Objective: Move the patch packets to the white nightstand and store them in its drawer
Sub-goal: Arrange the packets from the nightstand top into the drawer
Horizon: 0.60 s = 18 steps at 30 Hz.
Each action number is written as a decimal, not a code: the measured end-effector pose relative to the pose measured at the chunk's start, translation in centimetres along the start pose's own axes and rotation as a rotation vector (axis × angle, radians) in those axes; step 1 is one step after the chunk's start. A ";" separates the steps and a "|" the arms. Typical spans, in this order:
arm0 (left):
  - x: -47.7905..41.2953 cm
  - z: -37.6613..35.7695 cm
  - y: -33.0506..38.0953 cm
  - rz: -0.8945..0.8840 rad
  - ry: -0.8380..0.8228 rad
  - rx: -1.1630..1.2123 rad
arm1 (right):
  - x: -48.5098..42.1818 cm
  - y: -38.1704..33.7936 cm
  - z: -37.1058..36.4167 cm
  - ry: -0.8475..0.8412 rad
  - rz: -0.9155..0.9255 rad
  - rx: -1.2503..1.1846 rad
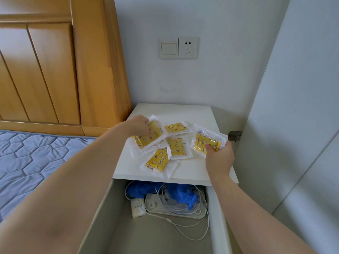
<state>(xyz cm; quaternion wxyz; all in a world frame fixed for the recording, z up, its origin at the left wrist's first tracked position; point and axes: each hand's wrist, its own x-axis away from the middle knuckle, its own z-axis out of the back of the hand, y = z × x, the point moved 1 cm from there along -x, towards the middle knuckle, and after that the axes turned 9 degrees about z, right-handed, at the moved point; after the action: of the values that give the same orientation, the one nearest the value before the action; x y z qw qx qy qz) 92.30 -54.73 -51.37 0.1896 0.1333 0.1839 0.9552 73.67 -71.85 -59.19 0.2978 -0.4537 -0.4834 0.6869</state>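
Scene: patch packets (pixel 177 147) are lying on the white nightstand (pixel 183 110), above its open drawer (pixel 156 233) | Hands: left hand (pixel 139 125) is gripping the left packet (pixel 146 139); right hand (pixel 219 158) is pinching the right packet (pixel 207 142) | Advice: probably best to be stacking them all first, then lowering them onto the drawer's bare front, clear of the blue gloves (pixel 185 196).

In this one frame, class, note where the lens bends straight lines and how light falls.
Head view: the wide lens curves the wooden headboard and splays the drawer walls; light soft, even, shadows faint; print on the patch packets unreadable.
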 end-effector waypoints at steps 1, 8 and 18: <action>-0.2 0.5 -0.2 0.030 -0.038 0.094 | 0.0 0.0 0.0 -0.001 0.000 -0.002; -0.4 -0.6 -0.1 0.067 -0.140 -0.136 | 0.0 0.0 0.0 -0.009 0.000 -0.022; 0.3 -1.2 -0.4 0.014 -0.064 -0.140 | -0.3 0.3 -0.1 0.007 0.010 -0.012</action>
<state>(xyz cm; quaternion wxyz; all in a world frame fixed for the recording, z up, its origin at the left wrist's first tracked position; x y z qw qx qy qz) 91.75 -54.67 -52.58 0.1974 0.1518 0.1097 0.9623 73.90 -72.13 -59.38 0.2932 -0.4602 -0.4843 0.6839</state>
